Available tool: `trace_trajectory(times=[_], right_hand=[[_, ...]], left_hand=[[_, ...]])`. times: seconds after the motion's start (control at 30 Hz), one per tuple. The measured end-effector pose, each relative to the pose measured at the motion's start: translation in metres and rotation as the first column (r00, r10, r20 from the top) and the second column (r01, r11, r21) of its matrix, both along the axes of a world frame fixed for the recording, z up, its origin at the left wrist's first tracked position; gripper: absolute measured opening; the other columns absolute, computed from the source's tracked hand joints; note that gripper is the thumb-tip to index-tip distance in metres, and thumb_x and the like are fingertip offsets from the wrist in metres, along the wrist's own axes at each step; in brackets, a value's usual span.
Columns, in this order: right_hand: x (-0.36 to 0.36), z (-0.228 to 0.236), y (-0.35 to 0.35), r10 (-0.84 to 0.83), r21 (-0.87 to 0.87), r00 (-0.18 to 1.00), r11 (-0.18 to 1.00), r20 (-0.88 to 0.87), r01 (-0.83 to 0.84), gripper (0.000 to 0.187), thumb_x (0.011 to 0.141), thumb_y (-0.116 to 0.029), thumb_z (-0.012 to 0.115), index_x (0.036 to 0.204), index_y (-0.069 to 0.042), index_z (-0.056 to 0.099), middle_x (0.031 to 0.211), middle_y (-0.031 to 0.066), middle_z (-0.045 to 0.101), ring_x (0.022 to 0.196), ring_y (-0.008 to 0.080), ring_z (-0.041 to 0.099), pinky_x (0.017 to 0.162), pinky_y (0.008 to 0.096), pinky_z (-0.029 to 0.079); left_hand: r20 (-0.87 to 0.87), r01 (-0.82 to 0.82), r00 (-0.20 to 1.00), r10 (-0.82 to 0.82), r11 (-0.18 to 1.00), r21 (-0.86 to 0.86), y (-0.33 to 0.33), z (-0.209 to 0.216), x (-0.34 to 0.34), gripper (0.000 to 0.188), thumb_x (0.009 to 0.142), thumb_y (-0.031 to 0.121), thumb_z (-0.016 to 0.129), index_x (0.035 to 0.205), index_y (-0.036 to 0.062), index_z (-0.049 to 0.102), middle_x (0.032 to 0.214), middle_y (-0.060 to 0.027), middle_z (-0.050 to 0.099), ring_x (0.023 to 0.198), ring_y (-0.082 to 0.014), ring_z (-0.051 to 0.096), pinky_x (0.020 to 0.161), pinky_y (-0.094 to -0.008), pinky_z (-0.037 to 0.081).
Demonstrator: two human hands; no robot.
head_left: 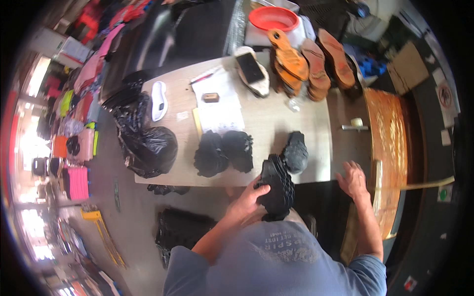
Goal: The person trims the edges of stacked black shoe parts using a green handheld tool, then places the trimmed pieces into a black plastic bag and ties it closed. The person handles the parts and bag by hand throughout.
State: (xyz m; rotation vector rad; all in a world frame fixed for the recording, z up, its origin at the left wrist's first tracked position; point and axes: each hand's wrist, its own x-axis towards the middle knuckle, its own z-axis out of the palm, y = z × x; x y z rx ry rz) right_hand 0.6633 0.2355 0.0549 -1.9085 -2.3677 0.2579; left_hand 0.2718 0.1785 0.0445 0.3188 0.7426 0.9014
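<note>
Pale rectangular table (276, 114) ahead of person (276, 251). At near edge, black ridged sole stack (276, 185) in left hand (245, 201); dark grey sole stack (296, 154) just beyond, to right. Leftward, two black jagged sole stacks (211, 154), white paper sheets (222, 109) behind them. Bulging black plastic bag (157, 148) at left end. Over at far side, black rectangular phone (250, 67) on white sole (260, 86), orange sole stack (289, 61) to its right.

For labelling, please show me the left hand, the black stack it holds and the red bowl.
Left hand (245, 201), head view: middle of hand.
Black stack (276, 183), head view: visible face.
Red bowl (274, 18), head view: inside.
</note>
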Motion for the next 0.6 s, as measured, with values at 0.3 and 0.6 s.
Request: trace_trajectory(times=[0.3, 0.6], right_hand=[[0.075, -0.079, 0.007, 0.227, -0.606, 0.838, 0.781, 0.497, 0.147, 0.036, 0.08, -0.035, 0.074, 0.098, -0.005, 0.082, 0.104, 0.0202, 0.078, 0.105, 0.0348, 0.075, 0.093, 0.0441, 0.059], [0.035, -0.081, -0.038, 0.112, -0.893, 0.959, 0.405, 0.26, 0.195, 0.055, 0.082, -0.052, 0.08, 0.109, -0.003, 0.079, 0.099, 0.0141, 0.079, 0.08, 0.0279, 0.077, 0.079, 0.0433, 0.06]], left_hand=[[0.099, -0.112, 0.988, 0.116, 0.993, -0.05, -0.041, 0.003, -0.025, 0.072, 0.094, 0.02, 0.075, 0.154, 0.002, 0.04, 0.143, -0.0149, 0.058, 0.13, -0.0301, 0.06, 0.113, -0.0477, 0.047], [0.317, -0.25, 0.922, 0.22, 0.967, 0.055, -0.075, -0.015, -0.087, 0.061, 0.093, 0.022, 0.074, 0.145, 0.0037, 0.05, 0.131, -0.0118, 0.065, 0.118, -0.027, 0.065, 0.103, -0.0431, 0.053]])
